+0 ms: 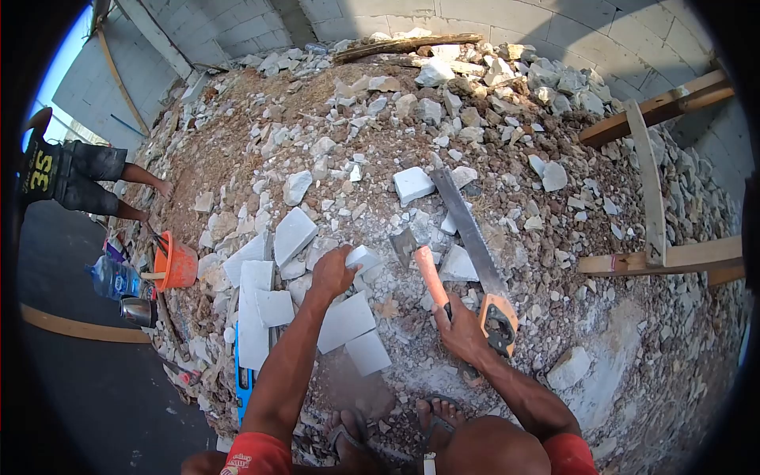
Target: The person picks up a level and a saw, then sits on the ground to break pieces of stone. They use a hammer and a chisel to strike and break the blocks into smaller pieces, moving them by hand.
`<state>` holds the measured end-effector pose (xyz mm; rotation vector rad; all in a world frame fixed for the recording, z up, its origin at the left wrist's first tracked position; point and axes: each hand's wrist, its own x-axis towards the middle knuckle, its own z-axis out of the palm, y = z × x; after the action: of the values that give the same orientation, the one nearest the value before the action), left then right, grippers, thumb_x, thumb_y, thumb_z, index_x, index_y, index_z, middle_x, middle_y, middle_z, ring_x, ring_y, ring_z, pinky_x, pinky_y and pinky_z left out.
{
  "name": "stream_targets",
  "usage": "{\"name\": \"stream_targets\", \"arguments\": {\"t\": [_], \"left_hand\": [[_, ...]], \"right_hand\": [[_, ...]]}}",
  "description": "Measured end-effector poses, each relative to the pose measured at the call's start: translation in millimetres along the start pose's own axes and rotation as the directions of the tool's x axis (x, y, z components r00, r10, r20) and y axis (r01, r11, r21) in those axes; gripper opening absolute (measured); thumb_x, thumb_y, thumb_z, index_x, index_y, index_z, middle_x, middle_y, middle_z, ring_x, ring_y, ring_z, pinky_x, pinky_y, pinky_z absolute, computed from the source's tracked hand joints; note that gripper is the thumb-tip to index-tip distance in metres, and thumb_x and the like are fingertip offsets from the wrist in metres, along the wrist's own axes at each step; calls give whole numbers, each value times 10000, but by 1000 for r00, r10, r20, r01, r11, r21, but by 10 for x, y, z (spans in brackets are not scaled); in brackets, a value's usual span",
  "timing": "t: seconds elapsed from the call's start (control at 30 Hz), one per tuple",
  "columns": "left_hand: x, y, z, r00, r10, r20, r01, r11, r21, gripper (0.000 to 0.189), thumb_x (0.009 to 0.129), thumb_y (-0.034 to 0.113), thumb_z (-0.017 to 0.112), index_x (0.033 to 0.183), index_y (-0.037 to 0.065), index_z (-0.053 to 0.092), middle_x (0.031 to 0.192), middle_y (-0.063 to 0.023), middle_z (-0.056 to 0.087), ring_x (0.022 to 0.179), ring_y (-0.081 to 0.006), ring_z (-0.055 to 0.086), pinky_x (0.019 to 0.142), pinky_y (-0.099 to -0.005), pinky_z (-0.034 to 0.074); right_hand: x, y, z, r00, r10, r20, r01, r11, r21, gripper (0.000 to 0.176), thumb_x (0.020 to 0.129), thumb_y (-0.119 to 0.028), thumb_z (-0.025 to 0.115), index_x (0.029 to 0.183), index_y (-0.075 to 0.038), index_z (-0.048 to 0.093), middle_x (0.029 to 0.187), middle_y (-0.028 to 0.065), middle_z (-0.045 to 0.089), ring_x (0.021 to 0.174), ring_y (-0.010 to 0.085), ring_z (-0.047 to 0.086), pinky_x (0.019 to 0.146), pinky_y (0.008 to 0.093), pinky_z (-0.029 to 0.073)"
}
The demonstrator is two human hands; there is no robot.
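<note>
My left hand (334, 274) is closed on a small white block piece (363, 258) just above the rubble. My right hand (461, 331) grips a small hatchet (430, 275) by its orange and black handle; its dark blade points toward the block piece. Beside the right hand lies a handsaw (465, 224) with an orange and black handle, its blade stretching away from me. Cut white blocks (346, 322) lie flat below and left of my left hand. A further white block (413, 184) rests near the saw's tip.
A blue spirit level (243, 388) lies at the left of the blocks. Further left are an orange bucket (180, 261), a water bottle (111, 277) and a person (75, 176) standing. Wooden beams (661, 257) jut in from the right. Broken stones cover the ground up to a block wall (507, 20).
</note>
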<state>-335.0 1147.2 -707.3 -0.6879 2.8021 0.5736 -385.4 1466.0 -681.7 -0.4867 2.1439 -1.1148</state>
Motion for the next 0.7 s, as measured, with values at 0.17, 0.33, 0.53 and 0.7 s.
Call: {"name": "stream_targets", "arguments": {"t": [0.17, 0.33, 0.53, 0.7], "left_hand": [[59, 79, -22, 999, 37, -28, -36, 999, 33, 424, 894, 250, 747, 1239, 32, 629, 1051, -236, 696, 1020, -418, 671, 868, -513, 527], [149, 141, 97, 999, 14, -38, -14, 1000, 6, 431, 891, 261, 748, 1217, 15, 612, 1025, -256, 697, 1005, -436, 667, 851, -522, 520], [169, 66, 231, 999, 52, -16, -53, 997, -48, 407, 883, 243, 756, 1151, -7, 581, 990, -267, 687, 982, -465, 655, 841, -533, 509], [208, 85, 145, 995, 77, 68, -75, 996, -37, 368, 876, 202, 756, 1109, -7, 563, 964, -275, 687, 965, -486, 653, 832, -541, 507]], "right_hand": [[324, -240, 45, 998, -14, 65, 15, 1000, -15, 344, 1057, -295, 498, 1128, 37, 444, 762, 344, 636, 767, 556, 652, 671, 599, 471], [476, -321, 151, 997, -77, 18, 77, 997, 3, 335, 1057, -275, 540, 1089, 46, 452, 740, 331, 622, 718, 542, 650, 603, 572, 464], [693, -87, 414, 996, -37, 86, 40, 999, -34, 319, 1059, -252, 502, 1048, 59, 434, 704, 333, 630, 667, 521, 667, 573, 591, 496], [610, -276, 246, 998, -36, 54, 35, 999, 19, 318, 1058, -249, 505, 1048, 59, 428, 692, 333, 628, 650, 521, 662, 562, 590, 501]]}}
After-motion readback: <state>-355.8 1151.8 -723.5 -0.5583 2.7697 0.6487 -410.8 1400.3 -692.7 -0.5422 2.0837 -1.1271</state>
